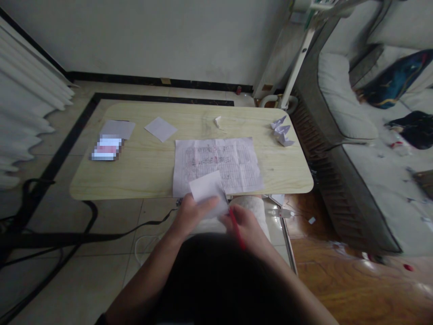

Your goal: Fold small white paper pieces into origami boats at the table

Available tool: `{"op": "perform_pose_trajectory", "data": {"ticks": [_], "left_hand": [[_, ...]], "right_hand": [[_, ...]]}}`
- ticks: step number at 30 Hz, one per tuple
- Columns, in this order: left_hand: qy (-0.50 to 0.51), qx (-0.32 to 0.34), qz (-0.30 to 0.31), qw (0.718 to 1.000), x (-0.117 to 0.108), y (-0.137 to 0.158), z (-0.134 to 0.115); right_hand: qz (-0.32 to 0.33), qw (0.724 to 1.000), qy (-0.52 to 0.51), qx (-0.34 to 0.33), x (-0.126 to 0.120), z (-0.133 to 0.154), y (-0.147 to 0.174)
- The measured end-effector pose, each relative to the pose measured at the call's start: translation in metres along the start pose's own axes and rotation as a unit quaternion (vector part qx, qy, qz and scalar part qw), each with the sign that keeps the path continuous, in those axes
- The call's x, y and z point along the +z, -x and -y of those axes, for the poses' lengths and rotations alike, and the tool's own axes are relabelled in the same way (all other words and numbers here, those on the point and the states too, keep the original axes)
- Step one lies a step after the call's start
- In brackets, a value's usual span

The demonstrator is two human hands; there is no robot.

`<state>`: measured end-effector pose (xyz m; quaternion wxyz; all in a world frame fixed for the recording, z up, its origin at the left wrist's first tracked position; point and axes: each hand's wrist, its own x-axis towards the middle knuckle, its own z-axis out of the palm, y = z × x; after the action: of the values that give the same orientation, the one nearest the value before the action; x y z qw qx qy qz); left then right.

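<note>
A white sheet of paper [209, 188] is pinched in my left hand [192, 213], thumb on top, just over the near edge of the table. My right hand [244, 223] is closed round a pair of scissors [234, 221] with red handles. The dark blades lie along the right edge of the sheet; whether they are parted I cannot tell. Beneath and beyond the paper a large creased printed sheet [216, 155] lies flat on the pale wooden table [145, 174].
Several folded paper shapes [282, 131] sit at the table's right, with a small paper scrap [218, 121] at the back. A square paper [161, 129], more paper [118, 128] and a blurred-out phone [107, 148] lie at left. A grey sofa [365, 180] stands to the right.
</note>
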<state>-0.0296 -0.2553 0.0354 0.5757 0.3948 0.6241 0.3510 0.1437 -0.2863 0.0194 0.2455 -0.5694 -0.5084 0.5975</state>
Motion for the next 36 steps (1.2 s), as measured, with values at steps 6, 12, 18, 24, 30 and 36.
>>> {"op": "perform_pose_trajectory", "data": {"ticks": [6,12,18,24,30,36], "left_hand": [[0.003,0.002,-0.003,1.0,0.0006,-0.0002,0.0023],[0.012,0.007,-0.004,1.0,0.0019,0.0009,0.0008],[0.012,0.0,-0.009,1.0,0.0024,0.0033,-0.001],[0.01,-0.006,-0.013,1.0,0.003,0.0012,-0.0001],[-0.001,-0.008,-0.014,1.0,0.0024,0.0029,-0.0029],[0.014,-0.002,-0.019,1.0,0.0033,0.003,-0.0006]], "right_hand": [[0.0,1.0,-0.002,0.002,-0.001,0.0027,-0.0003],[0.001,1.0,0.0,0.011,-0.0019,0.0032,-0.0008],[-0.001,1.0,-0.004,0.009,-0.0022,0.0046,-0.0001],[0.0,1.0,-0.014,0.014,-0.0004,0.0024,-0.0011],[0.011,0.999,-0.036,0.023,-0.0001,0.0083,0.0005],[-0.006,1.0,0.002,0.008,-0.0002,0.008,-0.0002]]}}
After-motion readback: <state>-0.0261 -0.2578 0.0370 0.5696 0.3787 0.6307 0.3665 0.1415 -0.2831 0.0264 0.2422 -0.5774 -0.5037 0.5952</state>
